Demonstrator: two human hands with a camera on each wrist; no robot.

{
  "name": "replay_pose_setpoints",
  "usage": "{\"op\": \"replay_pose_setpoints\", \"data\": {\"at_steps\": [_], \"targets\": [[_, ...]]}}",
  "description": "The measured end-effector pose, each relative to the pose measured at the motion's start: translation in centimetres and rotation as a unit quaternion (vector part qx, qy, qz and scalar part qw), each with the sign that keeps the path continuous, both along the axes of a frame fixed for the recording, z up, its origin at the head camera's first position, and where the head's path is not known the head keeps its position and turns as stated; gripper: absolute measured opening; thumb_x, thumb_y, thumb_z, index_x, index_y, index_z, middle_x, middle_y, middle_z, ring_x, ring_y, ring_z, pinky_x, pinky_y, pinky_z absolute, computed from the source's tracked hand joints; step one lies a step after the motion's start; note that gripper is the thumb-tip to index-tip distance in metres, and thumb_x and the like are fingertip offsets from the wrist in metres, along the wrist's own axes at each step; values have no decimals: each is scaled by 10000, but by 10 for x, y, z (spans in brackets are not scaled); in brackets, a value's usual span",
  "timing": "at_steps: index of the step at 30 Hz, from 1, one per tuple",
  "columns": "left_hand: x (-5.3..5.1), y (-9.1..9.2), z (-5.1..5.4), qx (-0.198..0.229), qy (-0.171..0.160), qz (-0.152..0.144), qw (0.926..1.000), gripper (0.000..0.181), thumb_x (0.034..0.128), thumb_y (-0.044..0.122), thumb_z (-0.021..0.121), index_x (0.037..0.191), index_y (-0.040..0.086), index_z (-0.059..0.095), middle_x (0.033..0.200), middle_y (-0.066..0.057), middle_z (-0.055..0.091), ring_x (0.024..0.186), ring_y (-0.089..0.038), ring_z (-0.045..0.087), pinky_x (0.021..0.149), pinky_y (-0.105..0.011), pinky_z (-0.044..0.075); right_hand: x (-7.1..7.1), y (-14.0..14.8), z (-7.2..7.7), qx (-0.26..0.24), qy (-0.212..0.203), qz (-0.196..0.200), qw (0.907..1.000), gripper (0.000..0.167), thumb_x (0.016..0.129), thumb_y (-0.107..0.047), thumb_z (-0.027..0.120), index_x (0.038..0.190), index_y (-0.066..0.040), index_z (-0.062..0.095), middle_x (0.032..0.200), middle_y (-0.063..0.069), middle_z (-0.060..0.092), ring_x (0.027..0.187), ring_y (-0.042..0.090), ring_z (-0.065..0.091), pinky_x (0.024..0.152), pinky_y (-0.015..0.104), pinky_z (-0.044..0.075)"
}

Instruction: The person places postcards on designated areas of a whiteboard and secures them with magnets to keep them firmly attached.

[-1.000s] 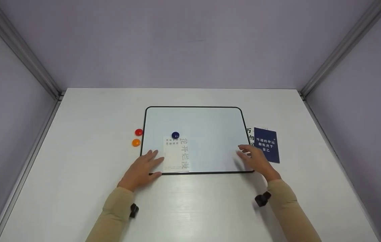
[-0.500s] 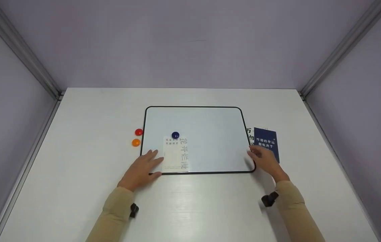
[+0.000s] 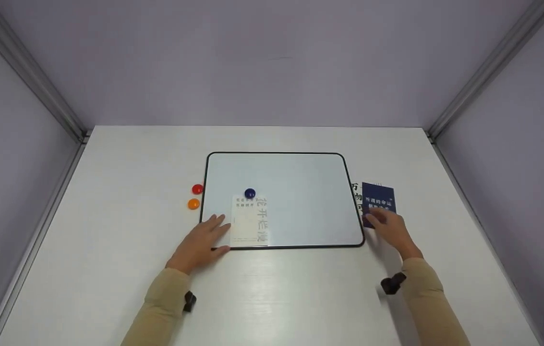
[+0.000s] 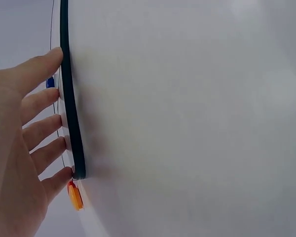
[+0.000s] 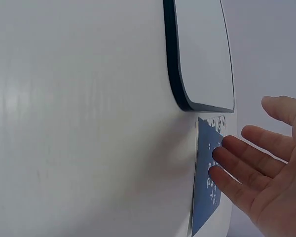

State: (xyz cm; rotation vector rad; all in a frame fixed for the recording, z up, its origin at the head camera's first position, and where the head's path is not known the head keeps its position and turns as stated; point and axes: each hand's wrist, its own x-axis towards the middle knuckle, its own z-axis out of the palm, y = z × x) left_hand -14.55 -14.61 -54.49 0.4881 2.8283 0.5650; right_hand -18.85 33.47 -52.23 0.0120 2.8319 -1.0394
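My left hand (image 3: 199, 242) rests with spread fingers on the lower left corner of a black-framed whiteboard (image 3: 310, 192). Beside its fingertips lies a white card (image 3: 245, 223) with grey lettering, a dark blue round magnet (image 3: 249, 193) at its top edge. My right hand (image 3: 391, 231) is over the lower part of a navy card (image 3: 378, 193) with white lettering, right of the board. In the right wrist view its fingers are loosely extended, with nothing held, and the navy card (image 5: 205, 182) lies beyond them; contact is hard to tell.
A red magnet (image 3: 197, 189) and an orange magnet (image 3: 193, 204) sit at the board's left edge. A white card (image 3: 356, 192) with black lettering lies partly under the navy card. Walls (image 3: 262, 62) enclose the white table (image 3: 262, 293) at the back and sides.
My right hand has moved right, from over the whiteboard's right part, across its edge, to over the navy card. The left hand has stayed on the corner.
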Motion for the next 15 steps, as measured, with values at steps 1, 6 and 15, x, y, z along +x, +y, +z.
{"op": "replay_pose_setpoints", "data": {"at_steps": [1,6,15], "targets": [[0,0,0,-1,41,-14,10000,598,928,385,611,1453,155,439,1590,-60,328,1501,-276,269,1234,-479,254,0,2,0,29,26,-25,10000,462,1001,-265,510,1321,68,517,1260,288,608,1179,424,582,1037,531,466],[1,-2,-1,27,236,-63,9997,594,914,378,636,1433,142,469,1570,-76,367,1481,-288,315,1220,-480,285,-1,8,0,71,59,-153,9998,456,998,-270,516,1301,71,532,1235,288,620,1143,414,592,1012,526,475],[0,-2,-3,-12,274,-68,9996,596,912,388,636,1433,153,469,1573,-61,362,1484,-277,311,1219,-470,289,-4,16,2,99,-150,-353,9992,485,999,-281,505,1324,78,510,1284,317,579,1204,452,551,1061,548,436]]}}
